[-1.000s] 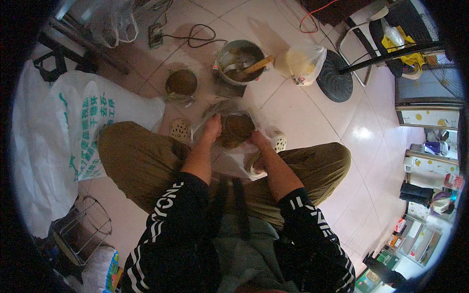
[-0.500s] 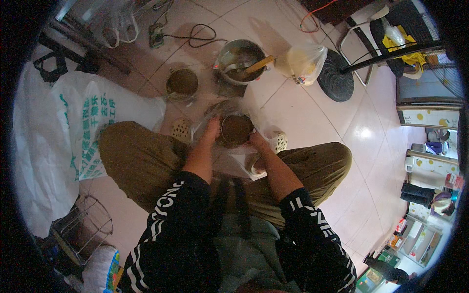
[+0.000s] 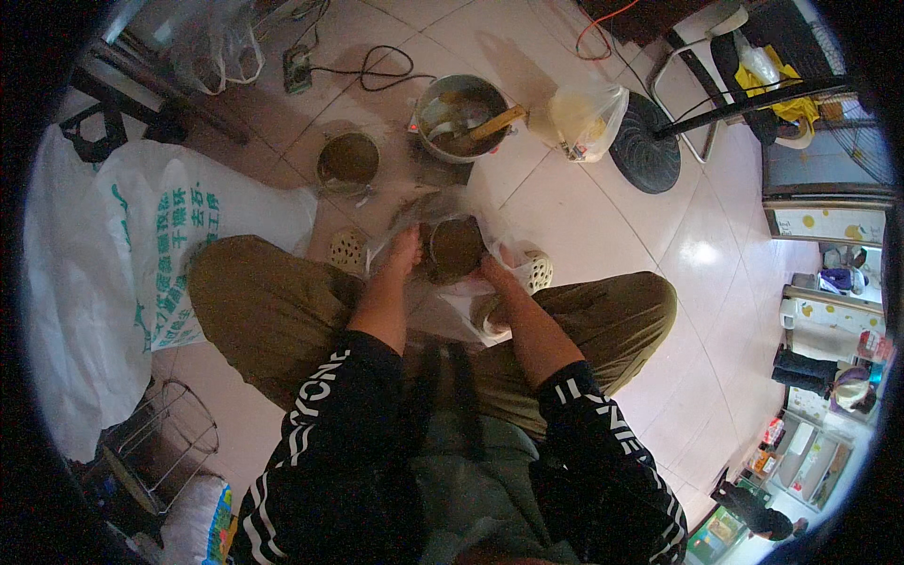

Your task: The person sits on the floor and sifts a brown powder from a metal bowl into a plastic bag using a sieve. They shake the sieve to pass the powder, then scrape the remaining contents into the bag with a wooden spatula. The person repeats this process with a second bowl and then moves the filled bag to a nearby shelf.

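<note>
Between my knees is a round container of brown contents (image 3: 454, 247) with clear plastic bag (image 3: 447, 306) gathered around it. My left hand (image 3: 406, 250) grips the bag at the container's left side. My right hand (image 3: 492, 266) grips it at the right side, with some fingers hidden by the plastic. Just beyond stand a bowl of brown contents (image 3: 345, 155) at left and a grey pot (image 3: 436, 99) with a wooden-handled utensil (image 3: 497, 121) on a dark base. Pale perforated clogs (image 3: 347, 248) are on my feet.
A white sack (image 3: 85, 282) lies left, near a wire rack (image 3: 184, 438). Cables (image 3: 377, 66), a bag of pale contents (image 3: 584, 118) and a round black base (image 3: 645, 141) are on the tiled floor (image 3: 697, 282). A person (image 3: 753, 508) in dark clothes is at far lower right.
The container and both hands have shifted only very slightly, the hands still on it. The person at far lower right has moved a little.
</note>
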Demonstrator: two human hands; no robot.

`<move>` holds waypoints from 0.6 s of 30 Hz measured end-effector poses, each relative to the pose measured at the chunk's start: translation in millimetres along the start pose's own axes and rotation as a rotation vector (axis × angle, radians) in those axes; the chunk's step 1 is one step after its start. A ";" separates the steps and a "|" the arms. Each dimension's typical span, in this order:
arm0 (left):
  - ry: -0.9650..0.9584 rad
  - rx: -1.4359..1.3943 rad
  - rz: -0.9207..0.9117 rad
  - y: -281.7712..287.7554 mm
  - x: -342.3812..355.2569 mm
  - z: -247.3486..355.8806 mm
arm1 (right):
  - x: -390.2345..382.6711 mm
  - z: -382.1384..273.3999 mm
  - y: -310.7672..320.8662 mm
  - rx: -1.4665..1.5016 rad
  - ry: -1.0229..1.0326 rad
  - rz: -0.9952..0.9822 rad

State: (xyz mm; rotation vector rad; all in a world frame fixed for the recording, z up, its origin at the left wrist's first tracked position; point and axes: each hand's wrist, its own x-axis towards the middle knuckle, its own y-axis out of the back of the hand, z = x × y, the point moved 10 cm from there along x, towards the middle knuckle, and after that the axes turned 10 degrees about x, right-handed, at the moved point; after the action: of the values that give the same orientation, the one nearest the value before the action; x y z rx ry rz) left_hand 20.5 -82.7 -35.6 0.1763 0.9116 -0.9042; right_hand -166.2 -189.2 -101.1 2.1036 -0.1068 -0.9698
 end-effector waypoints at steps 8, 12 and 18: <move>-0.003 -0.003 -0.074 -10.2 7.8 -11.2 | -8.8 23.1 0.6 -0.004 0.015 0.028; 0.030 0.018 0.031 28.8 46.3 -39.0 | 3.3 -15.9 5.7 0.030 0.089 0.037; 0.034 0.013 -0.039 -2.9 34.7 -27.5 | -6.4 2.2 7.8 0.050 0.032 0.034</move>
State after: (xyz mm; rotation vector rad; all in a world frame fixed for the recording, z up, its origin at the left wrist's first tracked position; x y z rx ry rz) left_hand 11.5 -91.9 -78.1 0.1855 0.9434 -0.9460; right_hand -170.3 -193.5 -92.6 2.1549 -0.1513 -0.9220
